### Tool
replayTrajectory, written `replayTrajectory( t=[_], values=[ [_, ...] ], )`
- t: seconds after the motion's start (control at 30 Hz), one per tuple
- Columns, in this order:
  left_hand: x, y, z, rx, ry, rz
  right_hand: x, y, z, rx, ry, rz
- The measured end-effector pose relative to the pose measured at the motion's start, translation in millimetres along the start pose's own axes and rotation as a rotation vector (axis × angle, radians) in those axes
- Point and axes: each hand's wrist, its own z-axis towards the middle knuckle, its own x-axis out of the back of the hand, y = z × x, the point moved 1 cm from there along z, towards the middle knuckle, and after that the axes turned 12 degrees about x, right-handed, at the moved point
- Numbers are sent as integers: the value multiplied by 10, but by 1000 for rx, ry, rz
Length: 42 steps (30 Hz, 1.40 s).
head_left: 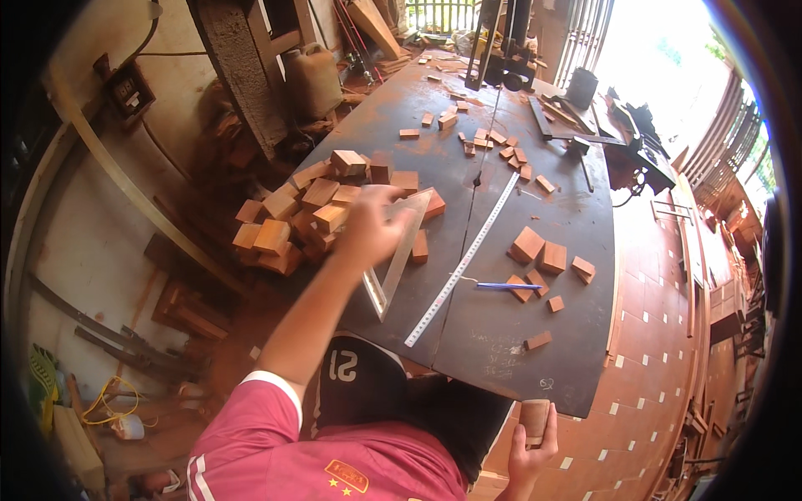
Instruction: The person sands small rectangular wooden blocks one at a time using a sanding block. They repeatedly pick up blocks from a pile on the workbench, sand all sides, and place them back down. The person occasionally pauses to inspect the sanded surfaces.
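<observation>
My left hand (373, 224) is slightly blurred, its fingers closed round the upper part of a triangular set square (403, 252). The square stands tilted over the near left of a dark table (543, 367). Just beyond and left of this hand lies a pile of reddish-brown wood blocks (319, 194). At the table's near right corner, my right hand (532, 455) grips a small wood block (535, 415) between thumb and fingers. To the right of the set square, a white measuring strip (459, 265) runs along the tabletop, with a blue pen (508, 286) beside it.
Loose blocks (527, 245) sit right of the strip, and small offcuts (482, 140) are scattered farther off. A machine's upright part (507, 50) rises at the far end. A beige jug (313, 81) stands left of the table. Tiled floor (647, 334) lies to the right.
</observation>
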Motion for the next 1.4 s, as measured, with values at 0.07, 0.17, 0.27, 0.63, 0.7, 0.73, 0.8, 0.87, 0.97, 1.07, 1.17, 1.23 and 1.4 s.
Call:
replayTrajectory(
  t=[0.07,0.17,0.27,0.63,0.7,0.73,0.8,0.87,0.97,1.07,1.17,1.23,1.4],
  values=[
    [524,-276,-39,37,132,236,-86,-8,31,41,-11,25],
    [864,-570,-87,193,58,369,-142,-15,129,68,-88,74],
    [834,-732,-145,208,40,488,-208,-11,161,65,-104,111],
    [1153,-595,-136,229,148,108,-73,-18,43,87,-32,45],
    [1053,-229,-389,333,-40,-204,-84,-57,37,55,4,30],
    [927,-47,-544,381,-145,-363,-114,-103,66,31,10,70],
    [630,129,-891,276,-322,-304,-203,-204,157,-24,26,145],
    [236,426,-1189,290,-468,-335,-257,-187,274,-69,1,73],
    [-365,639,-1479,150,-515,-340,-362,-116,398,0,43,67],
    [-699,714,-1623,-54,-508,-201,-440,-219,503,6,59,86],
    [-703,728,-1669,-213,-605,-52,-451,-233,508,22,50,70],
    [-630,787,-1624,-281,-618,-29,-453,-253,500,33,26,29],
    [-558,887,-1572,-288,-677,8,-504,-187,442,55,7,-53]
  ],
)
